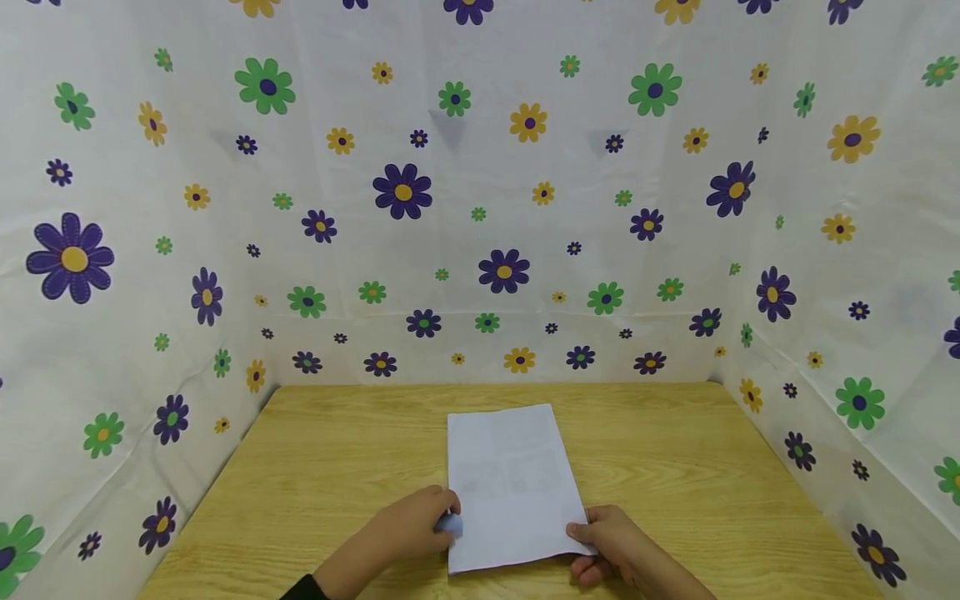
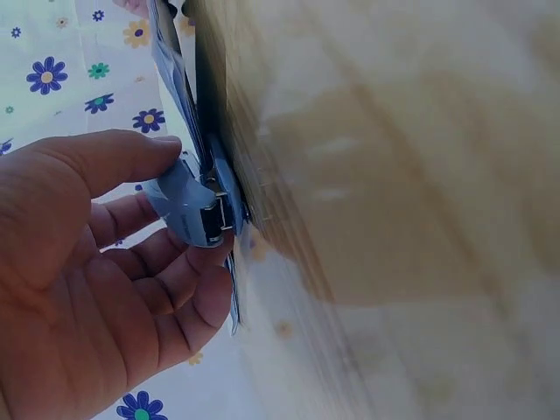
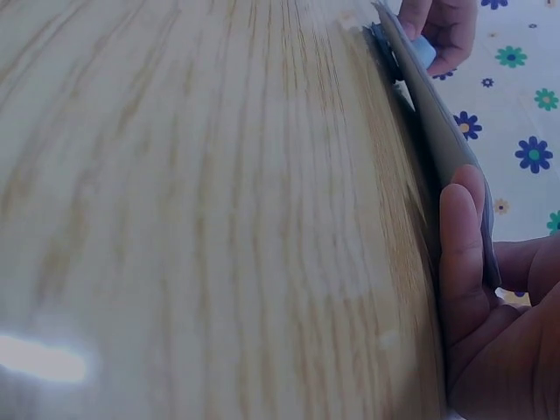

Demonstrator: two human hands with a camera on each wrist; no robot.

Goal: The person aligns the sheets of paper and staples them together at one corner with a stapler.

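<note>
A stack of white paper sheets (image 1: pixel 510 483) lies at the middle front of the table, with faint print showing through. At its left edge my left hand (image 1: pixel 423 521) grips a small light-blue stapler (image 2: pixel 188 201), whose jaws stand around the paper's edge in the left wrist view. The thumb (image 2: pixel 131 157) lies on the stapler's top and the fingers curl beneath it. My right hand (image 1: pixel 618 542) pinches the lower right part of the sheets, thumb on top and fingers (image 3: pixel 462 236) underneath, lifting that edge slightly off the table.
The wood-grain table (image 1: pixel 337 450) extends around the paper on both sides and behind it. A white cloth printed with flowers (image 1: pixel 465 250) hangs along the back and both sides of the table.
</note>
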